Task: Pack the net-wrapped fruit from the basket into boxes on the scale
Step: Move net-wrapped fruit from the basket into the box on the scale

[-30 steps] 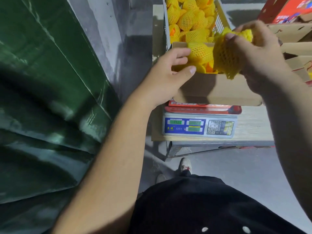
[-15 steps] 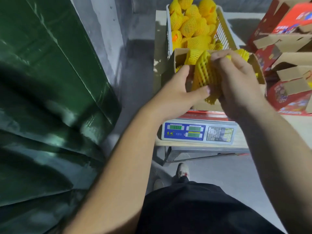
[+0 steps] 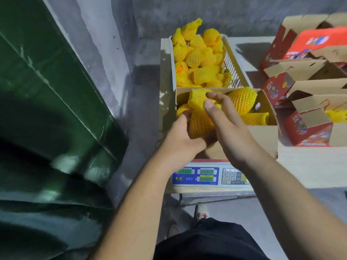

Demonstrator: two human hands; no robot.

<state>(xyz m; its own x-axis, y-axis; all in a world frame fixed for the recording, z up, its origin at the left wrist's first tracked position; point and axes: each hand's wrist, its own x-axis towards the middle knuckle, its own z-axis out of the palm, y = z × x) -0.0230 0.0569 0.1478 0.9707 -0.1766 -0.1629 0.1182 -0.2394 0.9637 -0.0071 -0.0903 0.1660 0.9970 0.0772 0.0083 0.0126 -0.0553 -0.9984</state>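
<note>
lowering netted fruit (image 3: 200, 124) further into box (image 3: 266, 136), both hands (image 3: 180, 139) now gripping

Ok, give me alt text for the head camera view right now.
Both hands, left hand and right hand, hold a net-wrapped fruit over an open cardboard box on a scale. A basket of wrapped fruit stands behind it.
</note>
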